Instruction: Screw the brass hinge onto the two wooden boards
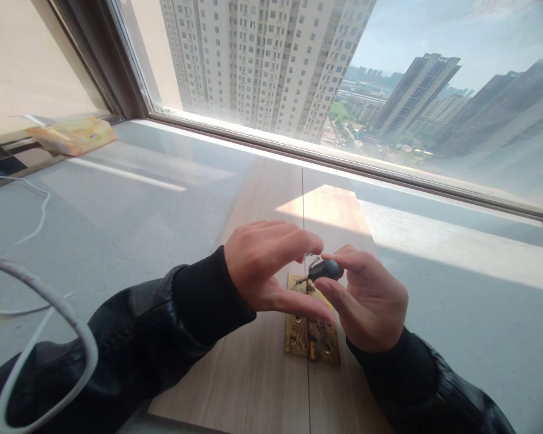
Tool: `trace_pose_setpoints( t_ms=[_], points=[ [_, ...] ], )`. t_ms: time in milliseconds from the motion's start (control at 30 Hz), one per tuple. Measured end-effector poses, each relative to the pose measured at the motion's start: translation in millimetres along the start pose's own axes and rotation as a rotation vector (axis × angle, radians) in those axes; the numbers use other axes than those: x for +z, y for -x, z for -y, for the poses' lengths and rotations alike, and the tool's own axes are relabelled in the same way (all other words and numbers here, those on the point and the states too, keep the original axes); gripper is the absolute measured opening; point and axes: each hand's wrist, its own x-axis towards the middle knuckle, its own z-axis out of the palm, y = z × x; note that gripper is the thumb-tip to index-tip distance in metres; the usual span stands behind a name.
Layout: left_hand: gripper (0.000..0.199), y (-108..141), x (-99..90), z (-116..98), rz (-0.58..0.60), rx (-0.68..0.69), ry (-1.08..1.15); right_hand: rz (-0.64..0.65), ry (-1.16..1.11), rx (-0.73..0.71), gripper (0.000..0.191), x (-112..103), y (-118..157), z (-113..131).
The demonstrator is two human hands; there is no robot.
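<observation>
In our right hand [376, 301] we grip a stubby screwdriver [324, 270], tip at the brass-coloured hinge [299, 339]; our left hand [265, 259] stands wide.

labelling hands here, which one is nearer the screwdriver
Right. The right hand holds the screwdriver by its handle; the left hand is just to its left, thumb and forefinger parted, the thumb over the hinge.

Hinge [313, 342] across the seam [308, 392] between two boards [253, 361] on the sill [470, 313]; above its far part, screwdriver [324, 270] in right hand [374, 301], left hand [265, 262] at its left. Behind the boards, window frame [344, 164]; far left, packet [79, 136], cable [90, 349] before it.
</observation>
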Motion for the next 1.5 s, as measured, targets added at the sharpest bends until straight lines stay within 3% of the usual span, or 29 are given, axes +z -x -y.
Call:
trace_pose_setpoints(
  t_ms=[100, 200, 433, 633, 833, 967, 1200, 1267, 1367, 1500],
  points=[
    [0.046, 0, 4.6, -12, -0.047, -0.159, -0.117, 0.055, 0.024, -0.037, 0.022, 0, -2, 2],
    [0.05, 2, 7.0, -15, 0.014, -0.251, -0.178, 0.096, 0.048, -0.122, 0.022, 0, -5, 4],
    [0.041, 0, 6.6, -25, 0.122, -0.153, -0.372, 0.173, 0.093, -0.207, 0.026, -5, -12, 2],
    [0.033, -4, 2.2, -30, 0.228, -0.121, -0.491, 0.234, -0.014, -0.135, 0.024, -12, -11, -3],
    [0.031, -12, -8.6, -22, 0.438, -0.142, -0.416, 0.167, 0.016, -0.086, 0.024, -12, -7, -6],
    [0.032, -14, -13.3, -14, 0.526, -0.133, -0.331, 0.212, 0.052, -0.097, 0.022, -12, -7, -9],
    [0.026, -15, -12.4, -20, 0.567, -0.096, -0.294, 0.281, 0.127, -0.196, 0.038, -9, -9, -9],
    [0.023, -14, -10.2, -23, 0.566, -0.093, -0.291, 0.268, 0.157, -0.196, 0.03, -7, -10, -7],
    [0.02, -13, -6.0, -27, 0.573, -0.094, -0.282, 0.248, 0.179, -0.198, 0.004, -6, -11, -5],
    [0.024, -11, -3.3, -30, 0.531, -0.11, -0.242, 0.19, 0.223, -0.172, 0.02, -6, -12, -2]
  ],
)
